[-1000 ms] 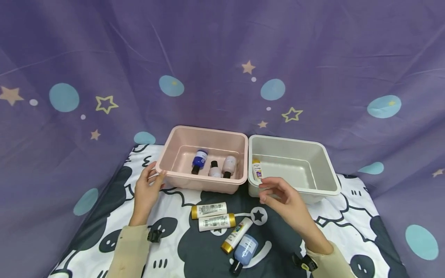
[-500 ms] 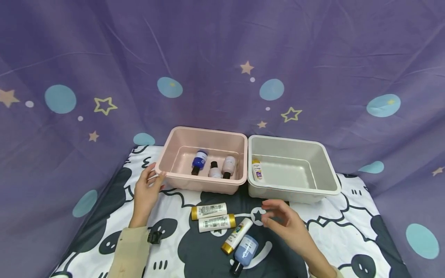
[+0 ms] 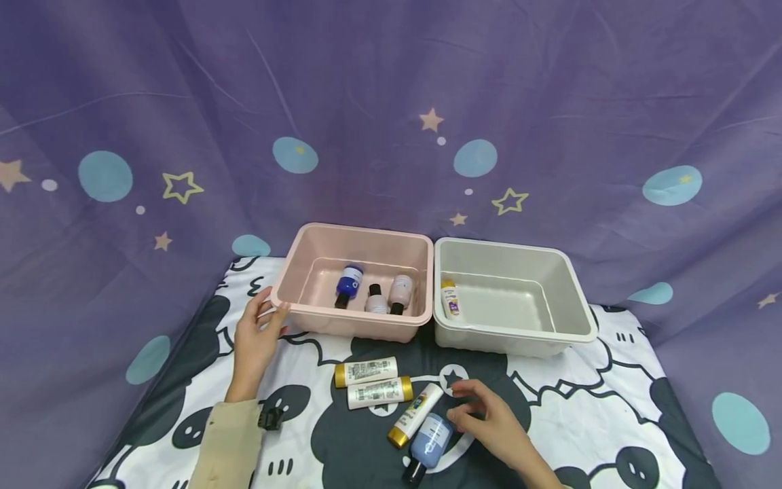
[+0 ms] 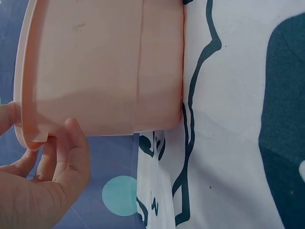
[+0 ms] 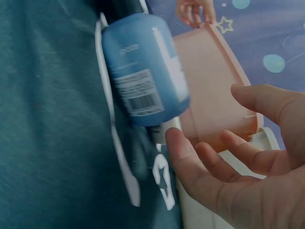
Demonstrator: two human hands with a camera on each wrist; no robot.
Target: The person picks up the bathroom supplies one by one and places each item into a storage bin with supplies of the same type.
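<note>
Right hand (image 3: 491,422) lowered beside blue bottle (image 3: 430,440), loosely spread — left hand (image 3: 255,343) pinching pink bin (image 3: 348,324).

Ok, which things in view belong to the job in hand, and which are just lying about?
In the job, apparently:
pink bin, gripped by the left hand, with three bottles inside
white bin, with one tube inside
light blue bottle, near the right hand
three loose tubes

Just setting:
patterned cloth
purple backdrop
Nothing loose looks unrelated.
</note>
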